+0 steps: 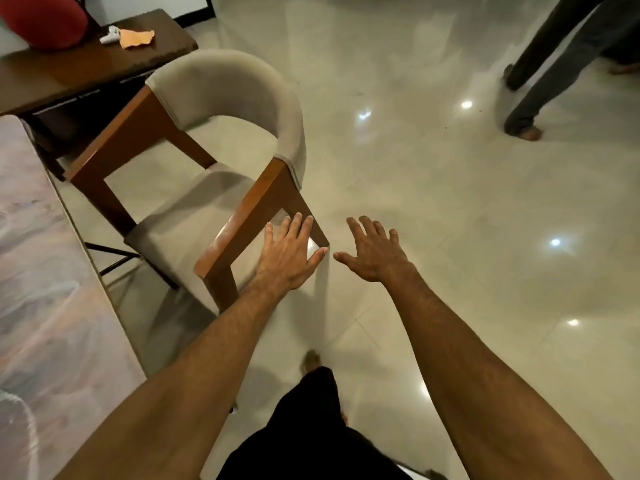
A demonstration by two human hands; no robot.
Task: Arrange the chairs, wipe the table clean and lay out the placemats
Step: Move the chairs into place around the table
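Note:
A chair (pixel 221 98) with a curved grey padded back, grey seat and brown wooden frame stands beside the marbled table (pixel 45 271) at the left. My left hand (pixel 291 254) is stretched out with straight fingers just over the chair's near wooden armrest and rear leg, holding nothing. My right hand (pixel 374 251) reaches forward beside it over the floor, fingers spread, empty. An orange cloth (pixel 136 39) lies on the dark wooden side table (pixel 86 67) at the top left.
A red cushion (pixel 41 19) and a small white object (pixel 110 34) sit on the side table. Another person's legs (pixel 554 74) stand at the top right. Glossy pale floor tiles (pixel 450 202) spread to the right. My own leg (pixel 311 410) is below.

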